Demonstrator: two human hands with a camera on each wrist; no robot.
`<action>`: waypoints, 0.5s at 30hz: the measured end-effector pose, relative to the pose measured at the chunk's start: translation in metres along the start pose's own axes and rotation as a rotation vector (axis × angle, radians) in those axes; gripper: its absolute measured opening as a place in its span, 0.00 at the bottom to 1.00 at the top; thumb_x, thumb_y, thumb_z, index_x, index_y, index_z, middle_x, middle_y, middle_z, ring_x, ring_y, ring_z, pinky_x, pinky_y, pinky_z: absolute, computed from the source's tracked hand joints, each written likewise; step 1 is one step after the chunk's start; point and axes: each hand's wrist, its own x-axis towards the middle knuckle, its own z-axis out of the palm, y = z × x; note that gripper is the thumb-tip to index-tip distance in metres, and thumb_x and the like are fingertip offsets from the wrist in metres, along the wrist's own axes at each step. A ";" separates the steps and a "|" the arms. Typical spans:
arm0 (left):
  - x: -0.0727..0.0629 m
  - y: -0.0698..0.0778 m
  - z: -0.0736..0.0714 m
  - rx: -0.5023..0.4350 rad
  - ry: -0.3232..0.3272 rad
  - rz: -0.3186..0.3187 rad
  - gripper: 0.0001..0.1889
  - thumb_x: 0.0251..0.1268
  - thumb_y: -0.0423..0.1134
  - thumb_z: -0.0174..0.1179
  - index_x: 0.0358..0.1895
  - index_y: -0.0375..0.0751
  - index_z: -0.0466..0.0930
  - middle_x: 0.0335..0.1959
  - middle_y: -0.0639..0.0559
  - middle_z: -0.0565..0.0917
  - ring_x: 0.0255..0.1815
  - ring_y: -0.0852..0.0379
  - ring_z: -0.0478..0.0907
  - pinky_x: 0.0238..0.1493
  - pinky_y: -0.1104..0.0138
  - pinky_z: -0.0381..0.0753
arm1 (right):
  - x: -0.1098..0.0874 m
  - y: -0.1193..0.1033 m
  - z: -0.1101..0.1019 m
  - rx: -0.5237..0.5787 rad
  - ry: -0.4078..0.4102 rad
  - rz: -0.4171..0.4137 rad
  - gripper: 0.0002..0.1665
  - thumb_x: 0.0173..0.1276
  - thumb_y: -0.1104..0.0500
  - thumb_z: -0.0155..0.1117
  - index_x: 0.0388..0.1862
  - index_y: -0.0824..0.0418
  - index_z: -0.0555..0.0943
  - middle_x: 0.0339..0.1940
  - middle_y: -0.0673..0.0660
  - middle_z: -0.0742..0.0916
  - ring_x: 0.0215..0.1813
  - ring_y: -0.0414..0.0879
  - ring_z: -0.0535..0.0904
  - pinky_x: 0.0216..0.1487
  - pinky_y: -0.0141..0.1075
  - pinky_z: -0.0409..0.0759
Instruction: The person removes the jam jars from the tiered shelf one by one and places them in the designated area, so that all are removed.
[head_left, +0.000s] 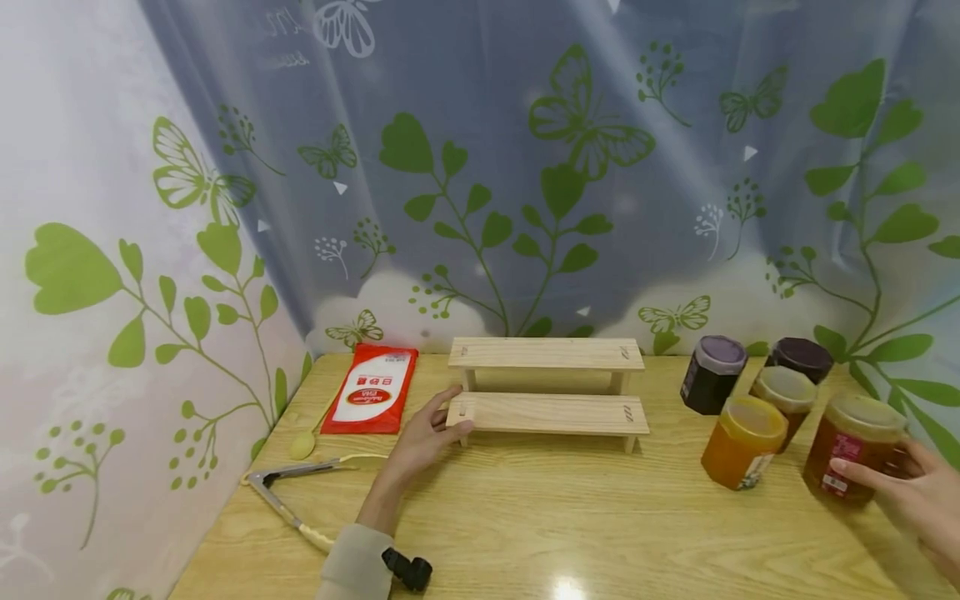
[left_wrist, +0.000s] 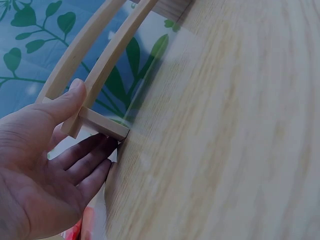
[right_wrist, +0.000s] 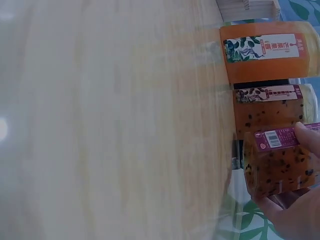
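My right hand (head_left: 918, 492) grips a jar of jam (head_left: 862, 442) with a pale lid and a purple-red label. Dark seeds show in the jam of this jar in the right wrist view, where its base sits slightly askew beside its neighbours; whether it touches the table I cannot tell. At the left end of a two-step wooden rack (head_left: 547, 412), my left hand (head_left: 423, 437) grips the lower step. Its thumb lies against the plank (left_wrist: 102, 72) and its fingers reach behind the leg (left_wrist: 105, 123).
An orange jar (head_left: 738, 442), a seeded jar (head_left: 787, 396) and two dark jars, one purple-lidded (head_left: 712, 375), stand right of the rack. Leftward lie a red-and-white sugar bag (head_left: 371, 392), a yellow spoon (head_left: 302, 444) and folding tongs (head_left: 281, 504). A patterned curtain (head_left: 487, 275) hangs behind.
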 end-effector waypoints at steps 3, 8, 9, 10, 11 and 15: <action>0.000 -0.001 0.001 -0.013 -0.006 -0.004 0.37 0.71 0.40 0.69 0.80 0.53 0.65 0.64 0.39 0.82 0.55 0.51 0.83 0.52 0.59 0.82 | 0.002 0.004 0.002 -0.029 0.002 -0.011 0.57 0.72 0.44 0.71 0.88 0.55 0.49 0.60 0.63 0.74 0.45 0.19 0.59 0.47 0.31 0.73; 0.001 -0.002 0.002 -0.010 -0.011 -0.004 0.37 0.71 0.41 0.69 0.80 0.53 0.65 0.64 0.39 0.82 0.54 0.51 0.83 0.52 0.59 0.81 | 0.003 0.011 0.004 0.017 0.002 -0.046 0.56 0.72 0.48 0.73 0.88 0.54 0.50 0.55 0.44 0.73 0.46 0.19 0.60 0.37 0.19 0.68; 0.001 -0.001 0.002 -0.003 -0.011 -0.001 0.37 0.71 0.42 0.70 0.80 0.53 0.66 0.63 0.39 0.82 0.53 0.51 0.83 0.51 0.58 0.81 | 0.003 0.012 0.004 0.019 0.003 -0.039 0.57 0.71 0.48 0.73 0.88 0.54 0.50 0.56 0.47 0.73 0.46 0.19 0.60 0.36 0.19 0.68; 0.001 -0.001 0.002 0.000 -0.011 0.000 0.37 0.71 0.42 0.70 0.80 0.54 0.66 0.63 0.39 0.82 0.53 0.51 0.83 0.52 0.58 0.82 | 0.003 0.012 0.004 0.026 0.003 -0.037 0.56 0.71 0.48 0.73 0.88 0.54 0.50 0.56 0.48 0.74 0.45 0.19 0.60 0.36 0.18 0.68; 0.001 -0.001 0.002 0.001 -0.012 0.002 0.37 0.70 0.43 0.70 0.80 0.54 0.66 0.64 0.39 0.82 0.53 0.51 0.83 0.52 0.57 0.82 | 0.003 0.012 0.004 0.028 0.000 -0.032 0.56 0.71 0.48 0.73 0.87 0.53 0.50 0.56 0.52 0.74 0.45 0.20 0.61 0.35 0.19 0.68; 0.001 0.000 0.000 0.013 -0.009 0.004 0.37 0.70 0.43 0.70 0.80 0.55 0.66 0.65 0.39 0.81 0.54 0.50 0.83 0.53 0.55 0.81 | 0.003 0.009 0.003 0.022 -0.031 -0.063 0.51 0.71 0.49 0.74 0.84 0.43 0.54 0.56 0.55 0.73 0.45 0.21 0.61 0.36 0.20 0.70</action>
